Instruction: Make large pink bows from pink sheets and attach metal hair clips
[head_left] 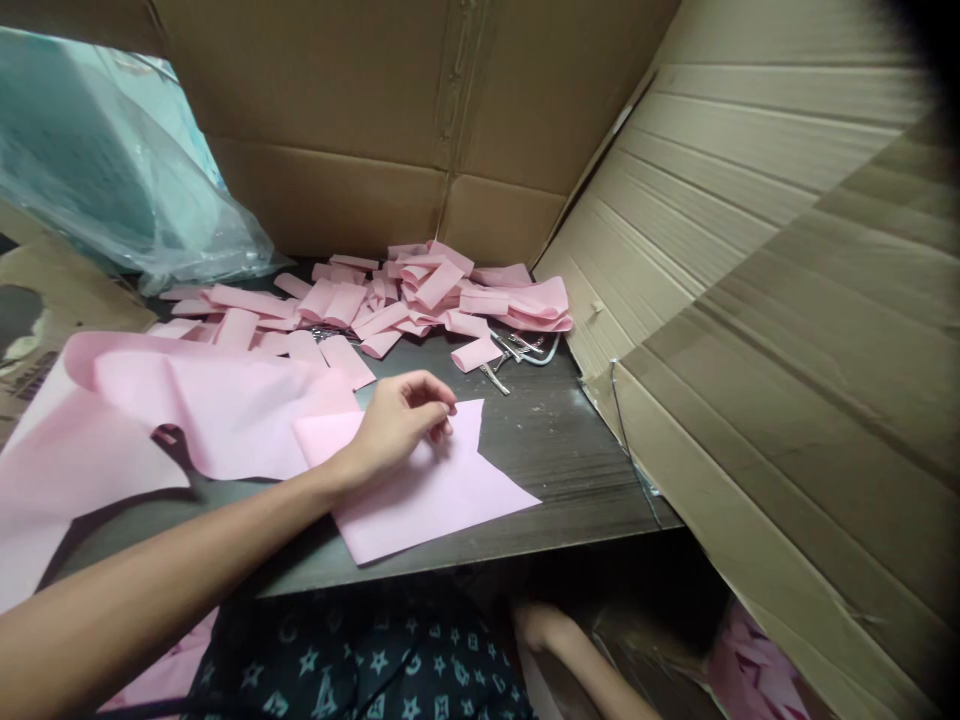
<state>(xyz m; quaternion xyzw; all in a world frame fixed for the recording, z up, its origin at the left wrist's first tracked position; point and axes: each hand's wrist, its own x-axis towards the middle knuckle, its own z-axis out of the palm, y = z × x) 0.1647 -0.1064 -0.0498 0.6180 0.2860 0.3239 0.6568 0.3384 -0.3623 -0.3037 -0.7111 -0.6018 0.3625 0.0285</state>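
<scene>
My left hand is over a pink sheet that lies flat on the dark table. Its fingers are curled and the thumb meets the forefinger; whatever is in the pinch, if anything, is too small to name. One edge of the sheet has a notch cut into it. To its left, a larger curled pink sheet spreads over the table. Below the table's front edge, my right hand is in shadow by my lap, its fingers hidden.
Folded pink strips are heaped at the back, with metal hair clips beside them. Cardboard walls enclose the back and right. A clear plastic bag hangs at left. More pink pieces sit low at right.
</scene>
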